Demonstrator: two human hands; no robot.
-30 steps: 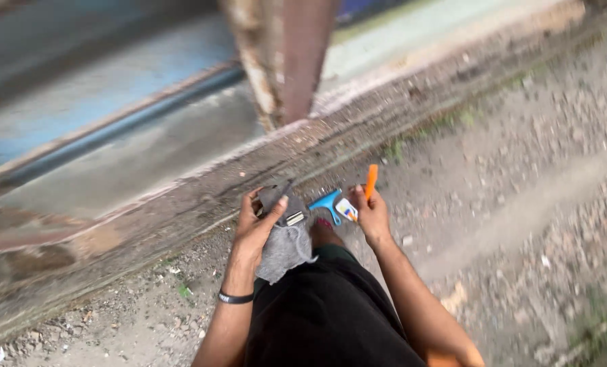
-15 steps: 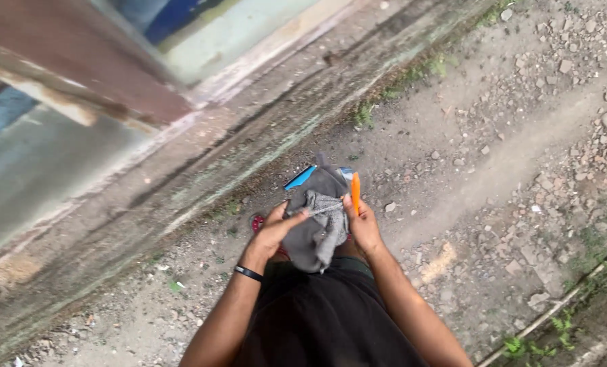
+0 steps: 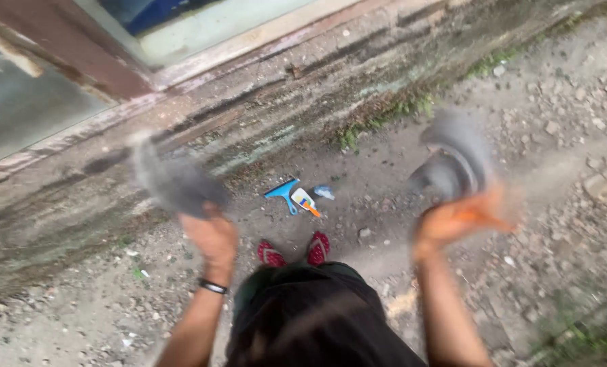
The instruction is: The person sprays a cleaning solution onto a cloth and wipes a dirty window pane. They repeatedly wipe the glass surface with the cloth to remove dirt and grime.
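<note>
Left hand [image 3: 211, 238] fingers closed on soft grey cloth [image 3: 171, 180], blurred, bunched above the knuckles. Right hand [image 3: 449, 224] clenches another grey fabric wad [image 3: 453, 160]. Between the hands, beyond them: blue plastic squeegee [image 3: 284, 191] on coarse gravel ground [image 3: 555, 136].

Hands have parted, each shaking grey cloth; blue squeegee [image 3: 284, 192] now grounded.

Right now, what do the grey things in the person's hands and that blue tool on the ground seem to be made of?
The grey pieces look like soft cloth: matt and limp, though motion blur leaves it open. The blue tool looks like moulded plastic: even bright colour, crisp edges. The ground is packed dirt with loose gravel.
</note>
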